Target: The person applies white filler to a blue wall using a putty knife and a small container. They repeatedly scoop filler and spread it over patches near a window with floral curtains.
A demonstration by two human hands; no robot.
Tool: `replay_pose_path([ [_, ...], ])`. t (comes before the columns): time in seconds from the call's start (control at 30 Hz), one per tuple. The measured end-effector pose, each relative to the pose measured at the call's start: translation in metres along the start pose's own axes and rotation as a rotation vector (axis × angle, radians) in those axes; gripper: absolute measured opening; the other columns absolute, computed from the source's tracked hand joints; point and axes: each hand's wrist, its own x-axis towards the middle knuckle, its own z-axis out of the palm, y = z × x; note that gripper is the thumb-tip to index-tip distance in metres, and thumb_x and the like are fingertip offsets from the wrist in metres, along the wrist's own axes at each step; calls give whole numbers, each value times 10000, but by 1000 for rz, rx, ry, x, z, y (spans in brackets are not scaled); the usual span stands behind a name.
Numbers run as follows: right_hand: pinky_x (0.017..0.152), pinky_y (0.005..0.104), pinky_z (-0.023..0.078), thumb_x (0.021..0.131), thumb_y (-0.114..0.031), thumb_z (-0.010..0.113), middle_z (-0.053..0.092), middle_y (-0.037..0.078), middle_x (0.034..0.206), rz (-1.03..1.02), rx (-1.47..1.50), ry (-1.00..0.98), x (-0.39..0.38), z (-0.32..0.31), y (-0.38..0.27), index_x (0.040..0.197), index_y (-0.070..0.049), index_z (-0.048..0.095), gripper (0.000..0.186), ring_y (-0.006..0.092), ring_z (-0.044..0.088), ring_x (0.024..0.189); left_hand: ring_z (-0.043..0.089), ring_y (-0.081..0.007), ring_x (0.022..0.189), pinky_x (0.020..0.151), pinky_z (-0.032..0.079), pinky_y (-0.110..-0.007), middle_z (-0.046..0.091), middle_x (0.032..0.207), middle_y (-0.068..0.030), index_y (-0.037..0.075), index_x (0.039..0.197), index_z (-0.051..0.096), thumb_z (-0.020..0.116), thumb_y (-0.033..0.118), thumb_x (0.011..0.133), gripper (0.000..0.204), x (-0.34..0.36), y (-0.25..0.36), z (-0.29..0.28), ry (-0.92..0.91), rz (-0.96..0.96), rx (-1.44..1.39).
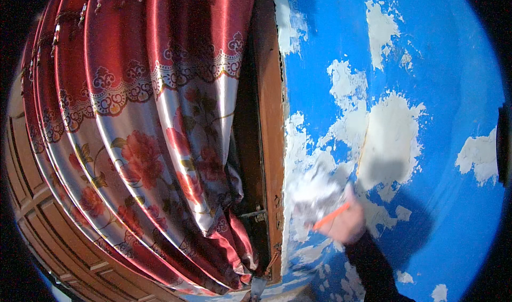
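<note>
1. Right hand (pixel 345 223): grip closed on a blurred tool with an orange strip (pixel 332 216)
2. Left hand: not made out; state of its grip cannot be told
3. Tool location: at the blue wall (pixel 453 88), right of the brown frame (pixel 273 142); contact unclear
4. Step in hand, judged: working whitish patches (pixel 394 131), whether spreading or scraping uncertain
5. Next move likely calls for a flat, even stroke, clear of the frame and curtain (pixel 128 147)

No text, label, number or sign can be read on the curtain (pixel 125 32), the patched blue wall (pixel 453 83) or the wooden frame (pixel 271 104); the orange-edged tool (pixel 332 216) held in the right hand (pixel 349 226) is too blurred for any marking to be made out.
</note>
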Motion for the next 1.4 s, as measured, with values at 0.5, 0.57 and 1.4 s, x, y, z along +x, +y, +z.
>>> replay_pose_path([
  [0.5, 1058, 398, 361, 807, -258, 680, 441, 151, 1377, -1319, -2638, -235, 169, 166, -233, 1419, -164, 426, 669, 336, 444, 1264, 568, -151, 667, 567, 472, -305, 636, 839, -71, 35, 1317, 480, 446, 272, 1003, 395, 9, -37, 16, -1, 66, 13],
  [0.57, 1059, 416, 364, 820, -257, 665, 431, 164, 1374, -1439, -2813, -232, 188, 167, -242, 1415, -183, 434, 643, 357, 432, 1261, 572, -158, 660, 570, 477, -312, 636, 832, -80, 30, 1315, 479, 442, 268, 1004, 394, 5, -44, 12, 13, 69, 33],
  [1.4, 1108, 410, 331, 816, -113, 690, 390, 129, 1411, -1355, -3247, -193, 234, 197, -298, 1302, -192, 569, 507, 348, 406, 1281, 560, -126, 643, 560, 489, -292, 633, 839, -64, 44, 1369, 445, 472, 259, 992, 434, 34, -103, 40, -24, 105, -10],
])
